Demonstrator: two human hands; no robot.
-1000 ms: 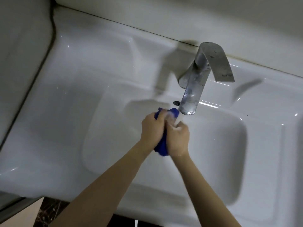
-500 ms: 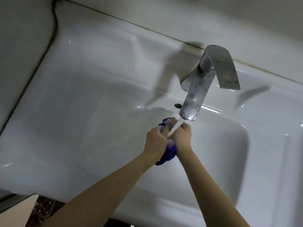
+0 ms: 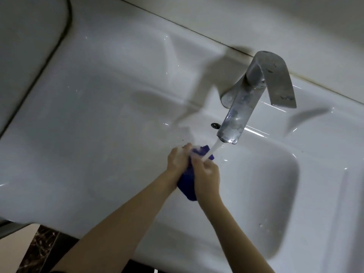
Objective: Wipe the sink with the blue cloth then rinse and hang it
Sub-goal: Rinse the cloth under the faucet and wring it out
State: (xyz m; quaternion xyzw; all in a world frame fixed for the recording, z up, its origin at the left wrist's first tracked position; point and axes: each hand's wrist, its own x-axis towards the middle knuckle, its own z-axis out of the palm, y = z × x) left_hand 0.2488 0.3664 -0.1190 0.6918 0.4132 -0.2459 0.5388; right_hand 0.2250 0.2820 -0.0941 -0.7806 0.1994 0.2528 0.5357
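The blue cloth (image 3: 188,184) is bunched up between both my hands over the basin of the white sink (image 3: 275,190). My left hand (image 3: 177,162) grips its left side and my right hand (image 3: 206,178) grips its right side. A stream of water (image 3: 211,151) runs from the metal faucet (image 3: 238,117) onto the cloth's upper end and my fingers. Most of the cloth is hidden by my hands; a fold hangs below them.
The faucet's flat lever (image 3: 275,79) stands raised behind the spout. A small overflow hole (image 3: 215,125) sits left of the spout. The sink's wide flat ledge (image 3: 88,119) spreads to the left, the wall (image 3: 256,20) is behind, and dark floor (image 3: 39,253) shows below the front edge.
My hands have kept working the cloth under the running water, shifting against each other. More of the cloth now hangs below my hands. The camera has drifted slightly.
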